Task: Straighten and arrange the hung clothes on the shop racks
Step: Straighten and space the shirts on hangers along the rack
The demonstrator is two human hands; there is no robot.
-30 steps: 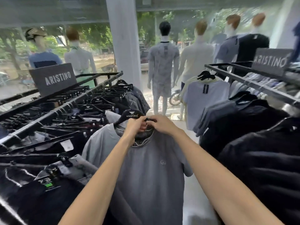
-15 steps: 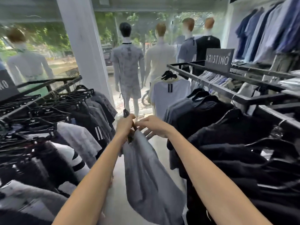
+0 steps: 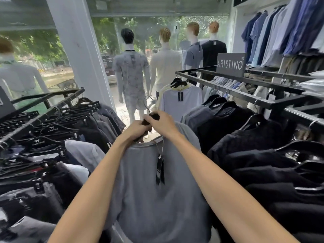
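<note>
**Operator:** Where does the garment stand?

**Inspector:** The grey T-shirt [image 3: 157,199] is on neither rail. You hold it up in the aisle between the left rack [image 3: 52,109] and the right rack [image 3: 228,90]. Its price tag [image 3: 160,171] dangles on a string from the neck.

**Operator:** And my hands?

**Inspector:** Both are closed on something. Your left hand [image 3: 137,128] curls round the black hanger [image 3: 155,117] at the collar. Your right hand [image 3: 164,125] wraps over the hanger's top, just beside the left. The wire hook [image 3: 147,104] stands free above them, caught on nothing.

**Operator:** Why hold it that way?

**Inspector:** In my judgement, gripping at the neck lets the shirt hang by its own weight. That lets you seat the collar square on the hanger and turn the hook before rehanging.

**Operator:** What do the racks carry?

**Inspector:** The left rack holds dark and grey garments on black branded hangers, crowded unevenly. On the right rack, black and navy shirts fill the near rail. Pale shirts hang from the far rail, beneath the sign [image 3: 230,64]. I cannot tell which rail this shirt belongs to. One risk noted: the tag may snag a neighbouring hanger as the shirt goes in.
</note>
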